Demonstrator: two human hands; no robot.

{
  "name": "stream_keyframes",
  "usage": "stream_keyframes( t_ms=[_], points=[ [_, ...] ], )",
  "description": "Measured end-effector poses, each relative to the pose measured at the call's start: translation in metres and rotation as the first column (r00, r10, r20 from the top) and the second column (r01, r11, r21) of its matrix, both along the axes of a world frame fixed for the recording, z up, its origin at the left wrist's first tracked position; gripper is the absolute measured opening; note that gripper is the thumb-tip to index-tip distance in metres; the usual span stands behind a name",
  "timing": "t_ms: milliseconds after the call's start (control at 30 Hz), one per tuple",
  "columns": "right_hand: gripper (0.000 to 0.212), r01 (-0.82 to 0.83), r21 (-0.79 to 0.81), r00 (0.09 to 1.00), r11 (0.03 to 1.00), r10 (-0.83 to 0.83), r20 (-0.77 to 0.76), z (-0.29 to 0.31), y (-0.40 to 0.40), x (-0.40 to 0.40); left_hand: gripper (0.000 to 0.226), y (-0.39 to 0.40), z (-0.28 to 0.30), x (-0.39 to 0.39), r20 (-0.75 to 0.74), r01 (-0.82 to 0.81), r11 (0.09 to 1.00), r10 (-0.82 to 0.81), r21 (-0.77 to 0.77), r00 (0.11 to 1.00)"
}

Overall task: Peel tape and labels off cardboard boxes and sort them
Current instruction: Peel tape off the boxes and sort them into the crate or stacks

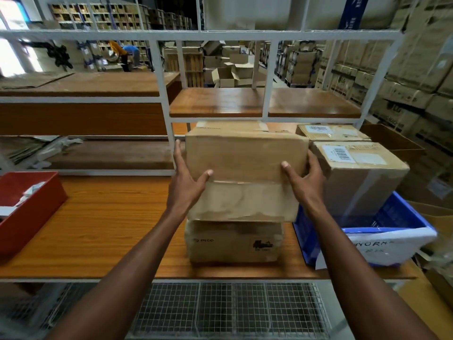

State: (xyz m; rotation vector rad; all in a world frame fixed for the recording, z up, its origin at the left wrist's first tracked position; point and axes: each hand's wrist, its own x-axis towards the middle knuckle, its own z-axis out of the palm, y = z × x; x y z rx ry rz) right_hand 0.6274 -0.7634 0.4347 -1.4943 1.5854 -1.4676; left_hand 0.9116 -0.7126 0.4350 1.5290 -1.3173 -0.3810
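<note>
I hold a plain brown cardboard box [245, 168] between both hands, above a second box [234, 241] printed "PICO" that stands on the wooden table [110, 229]. My left hand [187, 182] grips its left side, thumb on the front face. My right hand [305, 182] grips its right side. A wide strip of clear tape [245, 200] covers the held box's lower front. To the right stand two more boxes [362, 177] with barcode labels [339, 153].
A red bin [31, 207] with white scraps sits at the table's left. A blue crate [392, 229] with a white handwritten sheet sits at the right. White-framed wooden shelves [215, 101] rise behind. A wire mesh panel [228, 307] lies below the table edge.
</note>
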Motion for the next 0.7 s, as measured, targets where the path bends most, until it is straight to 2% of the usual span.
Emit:
stream_keyframes(
  t_ms=[100,233,300,433,600,700],
  points=[
    [0.074,0.032,0.014,0.996,0.999,-0.031,-0.087,0.019,-0.006,-0.003,0.098,-0.001,0.018,0.008,0.056,-0.052,0.999,0.052,-0.004,0.997],
    [0.067,0.068,0.107,0.963,0.992,-0.038,-0.269,0.036,-0.011,-0.004,0.077,-0.001,0.031,0.017,0.100,0.019,0.998,-0.024,0.056,0.995],
    [0.062,0.081,0.159,0.934,0.984,-0.019,-0.357,0.035,-0.013,-0.002,0.080,-0.002,0.029,0.016,0.118,0.058,0.990,-0.073,0.131,0.990],
    [0.059,0.052,0.265,0.905,0.963,0.066,-0.420,0.025,-0.016,0.001,0.105,-0.011,0.009,0.018,0.135,0.122,0.939,-0.173,0.322,0.976],
    [0.063,-0.025,0.398,0.844,0.917,0.233,-0.484,0.022,-0.030,0.001,0.093,-0.027,-0.003,0.018,0.065,0.125,0.908,-0.164,0.400,0.984],
    [0.064,-0.049,0.419,0.758,0.907,0.307,-0.576,0.029,-0.039,0.006,0.093,-0.039,0.004,0.019,0.115,0.088,0.874,-0.162,0.478,0.980]
  ],
)
